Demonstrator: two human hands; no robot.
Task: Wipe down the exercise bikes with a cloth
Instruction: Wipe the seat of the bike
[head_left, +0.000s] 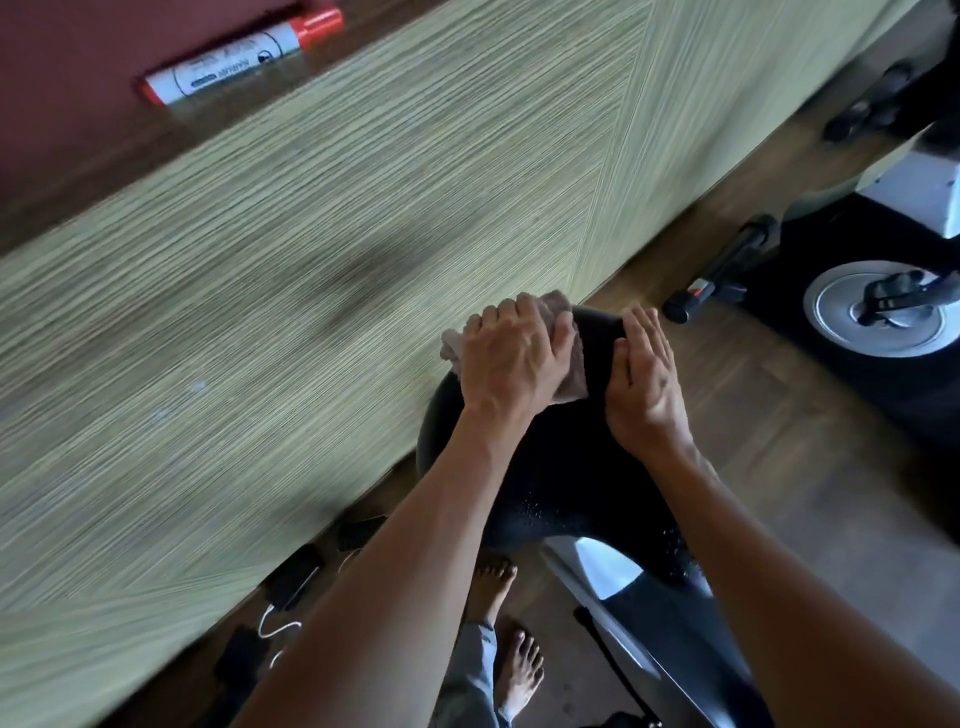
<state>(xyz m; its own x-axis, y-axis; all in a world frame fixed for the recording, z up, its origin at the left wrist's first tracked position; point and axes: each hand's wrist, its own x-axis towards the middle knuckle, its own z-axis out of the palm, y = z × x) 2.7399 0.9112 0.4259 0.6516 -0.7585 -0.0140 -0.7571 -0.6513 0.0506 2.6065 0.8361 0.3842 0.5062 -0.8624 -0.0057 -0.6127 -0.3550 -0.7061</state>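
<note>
A black exercise-bike saddle fills the lower middle of the head view, with small droplets on its rear part. My left hand presses a crumpled brownish cloth flat onto the saddle's front left; the cloth shows past my fingers and at the hand's left edge. Beside it, my right hand lies palm down on the saddle's front right, fingers together and holding nothing. The bike's grey and black frame runs down below the saddle.
A greenish striped wall panel stands close on the left. A marker picture is on the red wall above. A second bike's flywheel and base bar stand at the right. Dark devices with a white cable lie on the wooden floor near my bare feet.
</note>
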